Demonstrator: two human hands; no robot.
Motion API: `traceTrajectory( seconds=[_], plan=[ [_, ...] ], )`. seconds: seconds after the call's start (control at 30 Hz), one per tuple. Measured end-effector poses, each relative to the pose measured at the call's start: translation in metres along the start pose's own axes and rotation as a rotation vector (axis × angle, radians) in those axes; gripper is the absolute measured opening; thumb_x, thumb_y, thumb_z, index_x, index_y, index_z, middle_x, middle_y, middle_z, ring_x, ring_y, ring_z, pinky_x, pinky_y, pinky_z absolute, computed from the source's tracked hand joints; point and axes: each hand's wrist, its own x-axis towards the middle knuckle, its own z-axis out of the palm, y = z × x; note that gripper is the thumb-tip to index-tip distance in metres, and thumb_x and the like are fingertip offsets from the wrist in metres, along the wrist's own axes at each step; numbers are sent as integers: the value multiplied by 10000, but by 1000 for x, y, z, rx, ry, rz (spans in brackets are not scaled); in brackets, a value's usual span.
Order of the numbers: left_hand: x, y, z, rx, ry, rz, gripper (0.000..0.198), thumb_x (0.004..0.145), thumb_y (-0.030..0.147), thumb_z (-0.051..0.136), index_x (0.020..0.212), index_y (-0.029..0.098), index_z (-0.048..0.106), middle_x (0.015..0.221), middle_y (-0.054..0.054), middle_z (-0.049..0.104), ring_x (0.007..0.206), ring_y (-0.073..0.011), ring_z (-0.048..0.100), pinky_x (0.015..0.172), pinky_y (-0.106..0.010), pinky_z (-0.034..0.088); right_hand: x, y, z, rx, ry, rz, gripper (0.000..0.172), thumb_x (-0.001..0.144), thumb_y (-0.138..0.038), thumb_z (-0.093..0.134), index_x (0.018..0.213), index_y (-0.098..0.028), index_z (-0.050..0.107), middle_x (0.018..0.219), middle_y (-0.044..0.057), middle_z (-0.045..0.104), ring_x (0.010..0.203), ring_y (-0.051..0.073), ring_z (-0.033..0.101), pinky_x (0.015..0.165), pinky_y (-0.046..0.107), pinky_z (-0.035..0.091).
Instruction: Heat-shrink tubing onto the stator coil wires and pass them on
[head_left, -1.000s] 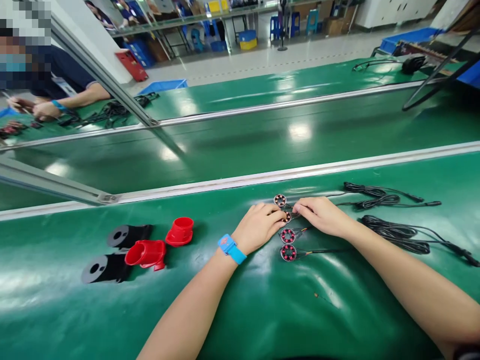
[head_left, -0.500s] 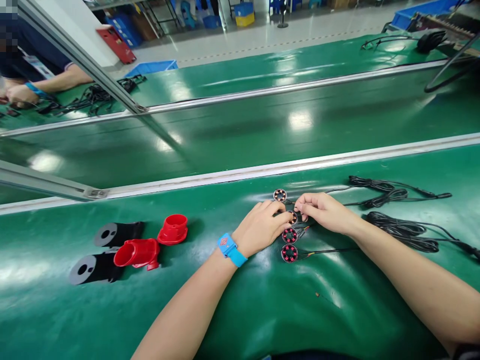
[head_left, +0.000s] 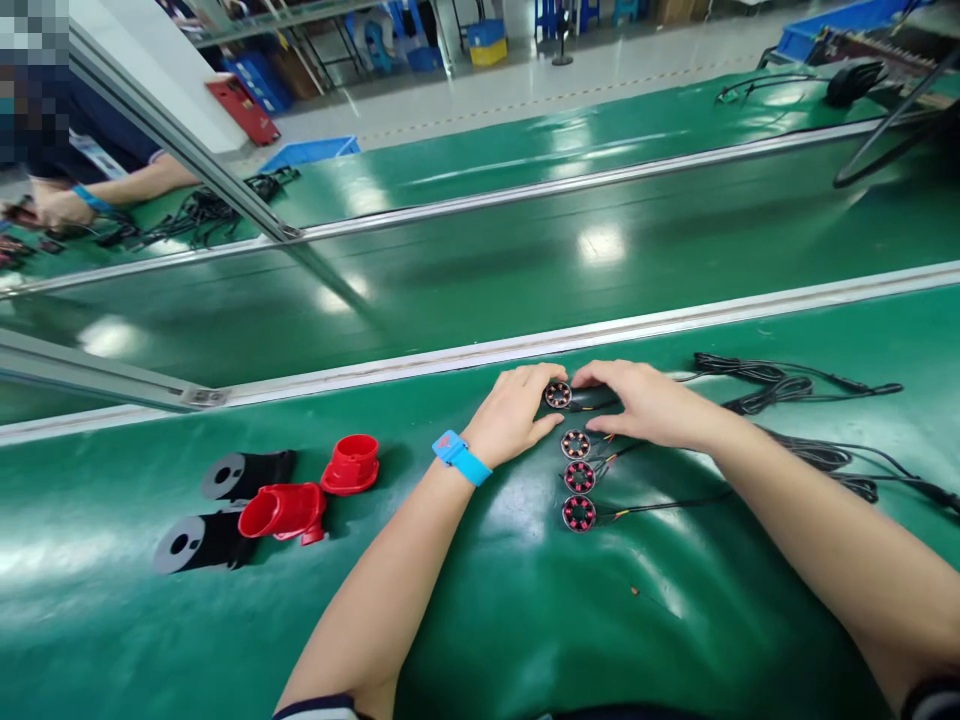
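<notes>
Closest to me: striped sleeve end (head_left: pixel 326 709) on the left arm, then a brown speck (head_left: pixel 634 591) on the green mat (head_left: pixel 480 620). Past it, the nearest ring (head_left: pixel 579 503), its wires running right. Third ring (head_left: pixel 580 467) just behind; whether their edges touch I can't tell. Around that depth, off left: two black pipes (head_left: pixel 217 540), a red elbow (head_left: pixel 285 512), a red cup (head_left: pixel 352 465).

Second ring (head_left: pixel 576 434) lies uncovered now. Half a second ago the left fingers partly hid it and the right fingers pinched near its wires; it sits more in line with the nearer two than then.

Both hands have shifted outward to the farthest ring (head_left: pixel 558 384). Left hand (head_left: pixel 510 410), blue strap (head_left: pixel 461 458) on its wrist: thumb and forefinger wide, ring in the gap, forefinger by its far edge, thumb on my side. Contact I can't tell. Right hand (head_left: pixel 637 400): thumb and forefinger spread too, just right of the ring, its black lead (head_left: pixel 592 406) between them.

Farther: looped cables (head_left: pixel 757 370) at right, metal rail (head_left: pixel 450 357), then a co-worker's hand (head_left: pixel 64 210) near a cable heap (head_left: pixel 202 215), blue tray (head_left: pixel 311 152) beyond.
</notes>
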Motion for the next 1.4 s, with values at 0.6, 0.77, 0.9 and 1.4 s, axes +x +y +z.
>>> traceTrajectory(
  seconds=[0.6,0.77,0.9,1.4],
  plan=[
    [-4,6,15,56,235,4,421,850,214,722,1174,216,452,1092,-33,663,978,-213,629,859,-338,491,12,8,13,614,3,265,415,845,-574,608,851,-160,621,774,15,588,675,156,508,600,260,364],
    [-2,9,17,43,202,-7,384,877,244,708,1165,210,456,1116,-44,657,1000,-221,624,871,-352,480,18,7,14,691,67,359,438,851,-543,433,832,-147,619,786,46,619,686,169,534,612,277,381],
    [0,10,14,45,154,32,324,885,263,719,1115,197,500,1080,-35,655,961,-209,611,844,-339,458,18,10,17,650,76,338,323,805,-426,452,819,-158,631,788,38,635,769,192,581,687,284,415],
    [-3,25,-7,40,-218,-8,234,886,369,719,962,189,591,1045,-42,662,967,-228,589,846,-369,463,-91,92,-86,-418,222,407,495,903,-677,386,847,-225,581,1087,87,638,1003,305,562,851,428,393]
  ],
)
